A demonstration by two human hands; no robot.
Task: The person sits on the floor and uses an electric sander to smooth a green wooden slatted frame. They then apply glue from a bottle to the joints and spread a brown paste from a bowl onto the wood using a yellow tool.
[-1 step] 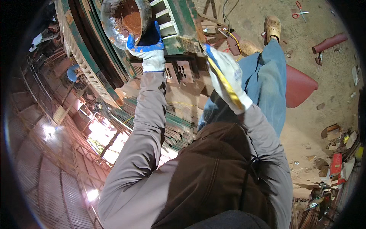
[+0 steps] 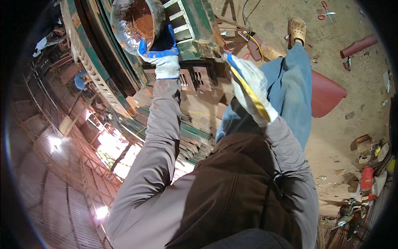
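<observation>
My left hand (image 2: pixel 161 60), in a white glove with blue palm and fingers, grips the near rim of a round grey metal basin (image 2: pixel 120 25). Its thumb lies over the edge. Reddish-brown material (image 2: pixel 143 21) coats the inside of the basin. My right hand (image 2: pixel 252 81), in a similar glove, is held in front of my legs, apart from the basin. Its fingers are pressed together, and a yellow strip (image 2: pixel 249 90) runs along its left edge. The palm is turned away, so what it may hold is hidden.
A worn green frame (image 2: pixel 203 29) with pale slats stands beside the basin. Red-handled scissors (image 2: pixel 325 11), a rolled red sheet (image 2: pixel 358 46) and a flat red sheet (image 2: pixel 325 94) lie on the floor to the right. Another person in blue (image 2: pixel 80 80) is at far left.
My right hand has shifted very slightly right and down. My left hand and the basin look almost the same.
</observation>
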